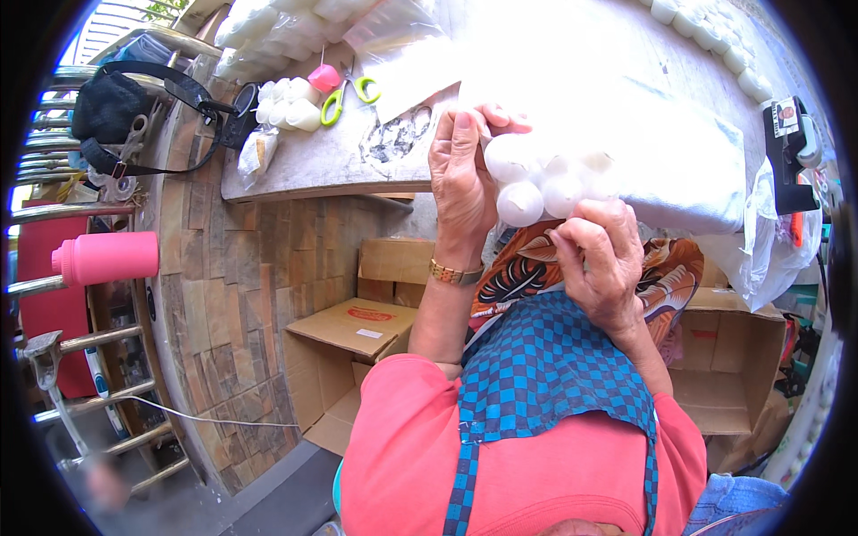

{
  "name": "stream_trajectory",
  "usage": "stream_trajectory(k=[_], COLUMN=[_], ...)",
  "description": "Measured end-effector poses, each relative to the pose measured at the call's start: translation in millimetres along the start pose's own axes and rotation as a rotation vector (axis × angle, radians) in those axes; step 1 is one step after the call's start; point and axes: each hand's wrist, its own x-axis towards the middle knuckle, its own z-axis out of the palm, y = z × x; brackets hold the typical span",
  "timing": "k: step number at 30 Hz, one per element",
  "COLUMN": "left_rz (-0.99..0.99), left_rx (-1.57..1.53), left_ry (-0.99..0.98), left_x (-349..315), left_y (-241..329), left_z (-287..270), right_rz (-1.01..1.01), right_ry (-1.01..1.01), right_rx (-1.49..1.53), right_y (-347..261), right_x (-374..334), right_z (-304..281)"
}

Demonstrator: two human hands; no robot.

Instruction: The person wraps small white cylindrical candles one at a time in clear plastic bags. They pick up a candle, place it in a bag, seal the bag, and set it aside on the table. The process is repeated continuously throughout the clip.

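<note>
Over the table's near edge, several round-ended white pieces that look like candles sit close together as a pack [521, 204]. Clear wrapping seems to surround them, though glare washes out the far side. My left hand [462, 179] is closed around the pack's left end, thumb pointing up. At the near right side, my right hand [603, 263] has its thumb and forefinger pinched together close against the pack. Whatever lies between those fingertips is too small to make out.
The white table [313, 170] carries green-handled scissors [332, 107], a pink pincushion-like piece [323, 78] and another white pack [288, 103]. Larger bagged packs [268, 40] stand behind. Open cardboard boxes [357, 326] lie below. A black holder [786, 152] stands at the right edge.
</note>
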Motion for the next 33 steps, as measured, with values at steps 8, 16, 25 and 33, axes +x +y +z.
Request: stream_trajectory(k=[8,16,25,33], left_rz=[-0.051,-0.068,-0.091,-0.078], left_rx=[0.010,0.130,0.257,0.489], left_ry=[-0.009,0.108,0.018,-0.028], left_x=[-2.5,12.2,27.2,33.1], left_y=[7.0,7.1,-19.4,-22.1], left_z=[19.7,57.4,96.7,100.4], right_rz=[0.047,0.098,0.112,0.170], right_ry=[0.078,0.134,0.267,0.301], right_rx=[0.030,0.018,-0.151,-0.239], right_y=[5.1,11.8,12.5,8.5], right_x=[-2.0,0.0,24.8,33.8], right_z=[-4.4,-20.3,-46.7,-50.6])
